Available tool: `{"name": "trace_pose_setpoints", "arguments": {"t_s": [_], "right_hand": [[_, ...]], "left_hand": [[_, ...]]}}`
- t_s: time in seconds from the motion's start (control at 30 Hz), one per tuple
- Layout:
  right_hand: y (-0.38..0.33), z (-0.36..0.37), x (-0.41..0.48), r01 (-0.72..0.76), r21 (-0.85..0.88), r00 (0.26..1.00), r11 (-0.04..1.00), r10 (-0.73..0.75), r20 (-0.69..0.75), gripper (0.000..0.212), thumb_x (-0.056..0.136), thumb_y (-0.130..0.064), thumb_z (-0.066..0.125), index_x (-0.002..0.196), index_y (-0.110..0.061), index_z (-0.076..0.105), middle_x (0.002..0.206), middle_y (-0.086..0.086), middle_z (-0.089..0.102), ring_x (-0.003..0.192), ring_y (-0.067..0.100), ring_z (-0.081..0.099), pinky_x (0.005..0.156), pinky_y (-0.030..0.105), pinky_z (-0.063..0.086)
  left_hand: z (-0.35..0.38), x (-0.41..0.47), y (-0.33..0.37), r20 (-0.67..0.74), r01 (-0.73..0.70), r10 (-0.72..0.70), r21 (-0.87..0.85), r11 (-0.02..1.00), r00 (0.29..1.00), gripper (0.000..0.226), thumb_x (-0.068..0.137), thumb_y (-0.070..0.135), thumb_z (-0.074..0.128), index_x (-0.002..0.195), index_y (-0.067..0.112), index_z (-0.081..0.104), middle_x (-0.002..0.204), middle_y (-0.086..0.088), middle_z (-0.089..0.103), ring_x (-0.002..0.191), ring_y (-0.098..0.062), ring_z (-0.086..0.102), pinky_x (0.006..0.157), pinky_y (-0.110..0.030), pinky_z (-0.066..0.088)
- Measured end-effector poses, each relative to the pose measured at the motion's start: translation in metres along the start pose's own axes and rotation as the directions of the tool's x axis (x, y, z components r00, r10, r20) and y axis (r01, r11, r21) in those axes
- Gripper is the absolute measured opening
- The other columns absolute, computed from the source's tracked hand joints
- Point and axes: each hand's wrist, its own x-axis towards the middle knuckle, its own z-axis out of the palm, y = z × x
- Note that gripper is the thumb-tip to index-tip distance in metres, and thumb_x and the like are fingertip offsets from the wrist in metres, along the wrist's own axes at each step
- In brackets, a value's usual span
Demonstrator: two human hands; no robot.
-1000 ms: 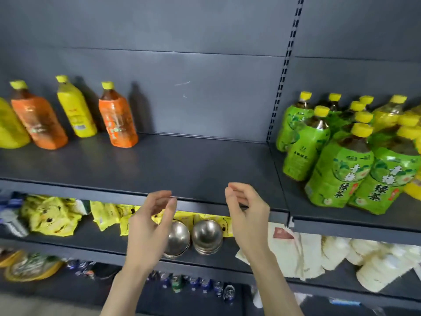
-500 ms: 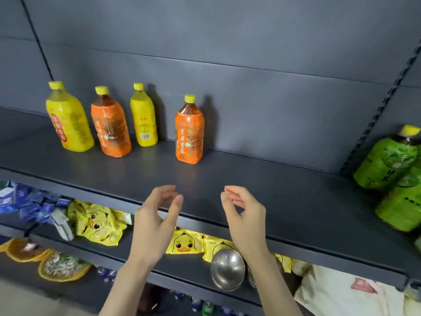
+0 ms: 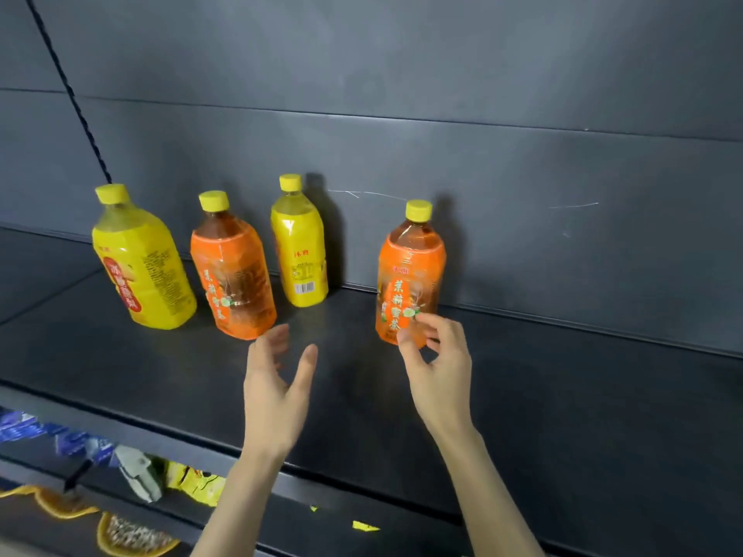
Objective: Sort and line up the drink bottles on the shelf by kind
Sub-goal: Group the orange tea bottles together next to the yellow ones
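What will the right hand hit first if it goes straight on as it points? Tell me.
The right hand would first meet the orange bottle standing apart on the right. Its fingertips overlap the bottle's lower label in the picture; whether they touch is unclear.

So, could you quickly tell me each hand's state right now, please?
Left hand: open, empty.
Right hand: open, loosely curled at the right orange bottle, not gripping.

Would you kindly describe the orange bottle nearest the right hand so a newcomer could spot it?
On the dark grey metal shelf stands a row of four yellow-capped plastic bottles. The orange-labelled bottle at the right end stands apart from the rest. Unlike the other orange bottle, further left, it has the right hand before its base.
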Motion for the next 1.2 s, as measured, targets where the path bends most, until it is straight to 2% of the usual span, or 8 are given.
{"name": "trace_pose_setpoints", "arguments": {"t_s": [0.13,0.23,0.4,0.63,0.8,1.0,1.1,1.2], "right_hand": [[0.011,0.029,0.019,-0.114,-0.017,0.992,0.993,0.113,-0.057,0.068,0.08,-0.034,0.075,0.134,-0.018,0.038,0.133,-0.003,0.033,0.119,0.013,0.044,0.086,0.017,0.043],[0.016,0.044,0.036,-0.186,-0.024,0.976,0.982,0.182,-0.118,0.094,0.075,-0.041,0.077,0.146,-0.017,0.021,0.146,0.003,0.024,0.132,0.019,0.034,0.103,0.036,0.04],[0.018,0.063,0.057,-0.271,0.072,0.947,0.96,0.28,-0.16,0.103,0.071,-0.046,0.078,0.15,-0.023,0.016,0.146,0.001,0.036,0.133,0.021,0.039,0.108,0.051,0.039],[0.004,0.096,0.031,-0.266,-0.055,0.926,0.962,0.239,-0.294,0.104,0.059,-0.063,0.072,0.145,-0.024,0.027,0.136,-0.001,0.041,0.126,0.02,0.045,0.102,0.049,0.044],[-0.009,0.121,0.009,-0.27,-0.1,0.932,0.958,0.234,-0.277,0.111,0.053,-0.068,0.069,0.145,-0.022,0.029,0.131,-0.003,0.039,0.126,0.019,0.043,0.101,0.044,0.045],[-0.015,0.141,-0.005,-0.247,-0.011,0.939,0.969,0.236,-0.248,0.106,0.045,-0.075,0.068,0.133,-0.026,0.034,0.127,-0.007,0.038,0.124,0.016,0.044,0.098,0.037,0.046],[-0.011,0.143,-0.007,-0.229,0.156,0.949,0.961,0.256,-0.183,0.086,0.055,-0.06,0.076,0.125,-0.035,0.034,0.124,-0.009,0.05,0.113,0.007,0.056,0.091,0.028,0.053],[-0.009,0.142,-0.008,-0.212,0.22,0.955,0.952,0.249,-0.159,0.076,0.064,-0.049,0.08,0.124,-0.038,0.034,0.119,-0.016,0.054,0.104,-0.007,0.059,0.073,0.012,0.053]], "left_hand": [[-0.004,0.036,-0.029,-0.077,0.09,-0.089,-0.002,0.996,0.993,0.066,0.084,0.029,0.068,0.138,0.012,0.034,0.128,0.0,0.034,0.122,-0.026,0.044,0.103,-0.048,0.039],[-0.008,0.062,-0.046,-0.134,0.142,-0.143,-0.024,0.99,0.981,0.083,0.08,0.031,0.072,0.143,0.008,0.024,0.144,-0.012,0.021,0.133,-0.017,0.025,0.112,-0.041,0.028],[-0.016,0.096,-0.067,-0.084,0.128,-0.134,-0.08,0.989,0.987,0.095,0.075,0.032,0.076,0.147,0.011,0.018,0.148,-0.013,0.017,0.136,-0.018,0.02,0.105,-0.027,0.023],[-0.042,0.128,-0.089,0.025,0.106,-0.105,-0.032,0.994,0.994,0.108,0.066,0.059,0.065,0.148,0.007,0.018,0.149,-0.014,0.029,0.136,-0.029,0.023,0.11,-0.045,0.029],[-0.051,0.145,-0.096,0.18,0.143,-0.139,-0.009,0.99,0.974,0.108,0.061,0.067,0.063,0.149,0.022,0.02,0.145,-0.006,0.028,0.131,-0.022,0.028,0.103,-0.04,0.032],[-0.051,0.149,-0.098,0.291,0.18,-0.126,-0.166,0.97,0.948,0.087,0.061,0.064,0.063,0.132,0.023,0.033,0.13,0.0,0.036,0.118,-0.01,0.038,0.09,-0.027,0.038],[-0.047,0.149,-0.091,0.374,0.237,-0.107,-0.321,0.917,0.921,0.074,0.063,0.057,0.065,0.119,0.029,0.026,0.115,0.016,0.044,0.101,0.001,0.052,0.075,-0.013,0.042],[-0.046,0.152,-0.093,0.397,0.238,-0.082,-0.361,0.902,0.914,0.072,0.067,0.054,0.064,0.123,0.031,0.026,0.116,0.019,0.046,0.103,0.002,0.052,0.075,-0.013,0.043]]}}
